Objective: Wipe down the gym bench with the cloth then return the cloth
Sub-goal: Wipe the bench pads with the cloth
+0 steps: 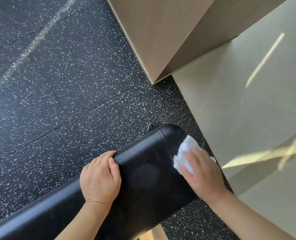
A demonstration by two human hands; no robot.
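A black padded gym bench (143, 170) runs from the lower left up to a rounded end near the wall. My left hand (100, 177) grips the bench's left edge, fingers curled over the side and thumb on top. My right hand (202, 172) lies flat on a crumpled white cloth (185, 149) and presses it onto the pad close to the bench's far right end. Part of the cloth sticks out beyond my fingers; the rest is hidden under the hand.
Black rubber floor (57, 84) with white flecks spreads to the left and beyond the bench. A tan wooden column (161, 32) stands ahead. A grey-green wall (247, 101) rises close on the right, leaving a narrow strip of floor beside the bench.
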